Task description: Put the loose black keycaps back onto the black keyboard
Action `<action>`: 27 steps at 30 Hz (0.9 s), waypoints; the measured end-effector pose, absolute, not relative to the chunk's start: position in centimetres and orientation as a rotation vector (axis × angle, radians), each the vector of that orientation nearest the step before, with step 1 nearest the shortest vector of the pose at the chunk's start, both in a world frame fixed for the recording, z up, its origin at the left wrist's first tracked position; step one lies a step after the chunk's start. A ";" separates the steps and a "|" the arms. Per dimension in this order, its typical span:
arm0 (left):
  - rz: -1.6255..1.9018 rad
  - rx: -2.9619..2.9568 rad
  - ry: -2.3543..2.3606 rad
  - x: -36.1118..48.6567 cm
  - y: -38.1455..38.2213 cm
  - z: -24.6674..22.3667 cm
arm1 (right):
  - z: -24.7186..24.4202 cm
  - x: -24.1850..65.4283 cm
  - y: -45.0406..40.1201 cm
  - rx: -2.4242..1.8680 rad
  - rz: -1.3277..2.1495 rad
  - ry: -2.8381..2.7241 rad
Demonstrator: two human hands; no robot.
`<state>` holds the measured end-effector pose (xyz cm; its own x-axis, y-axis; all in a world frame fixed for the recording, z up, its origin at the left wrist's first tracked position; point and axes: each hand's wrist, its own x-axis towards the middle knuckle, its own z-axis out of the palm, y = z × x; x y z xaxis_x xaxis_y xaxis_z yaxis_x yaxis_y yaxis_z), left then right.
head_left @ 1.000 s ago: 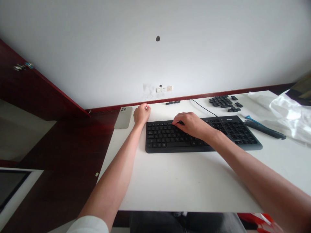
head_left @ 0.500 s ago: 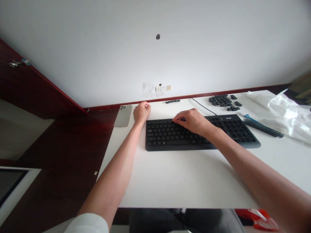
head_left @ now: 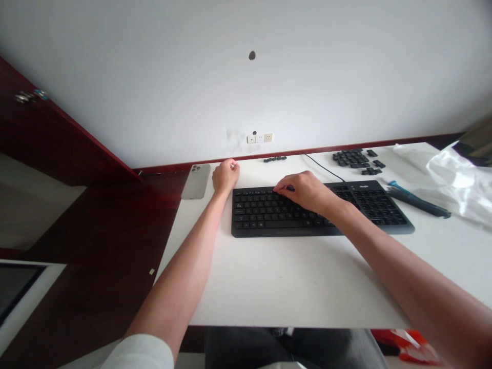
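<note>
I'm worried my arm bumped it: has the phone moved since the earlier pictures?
No, the phone keeps the same place left of the keyboard; only the head view has shifted slightly.

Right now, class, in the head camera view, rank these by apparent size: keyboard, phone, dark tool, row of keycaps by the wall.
1. Keyboard
2. Phone and dark tool: too close to rank, as the tool looks longer and the phone broader
3. Row of keycaps
</note>
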<state>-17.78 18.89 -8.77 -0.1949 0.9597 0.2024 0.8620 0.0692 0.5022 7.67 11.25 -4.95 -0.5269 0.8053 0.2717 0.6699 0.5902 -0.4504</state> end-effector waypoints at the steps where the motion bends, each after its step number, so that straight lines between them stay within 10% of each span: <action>1: 0.796 1.861 2.155 -17.8 18.9 -8.8 | -4.9 7.7 11.3 -1.175 0.401 -2.375; 27: 0.803 1.877 2.157 -17.8 18.9 -8.8 | -5.6 7.0 9.5 -1.200 0.144 -2.357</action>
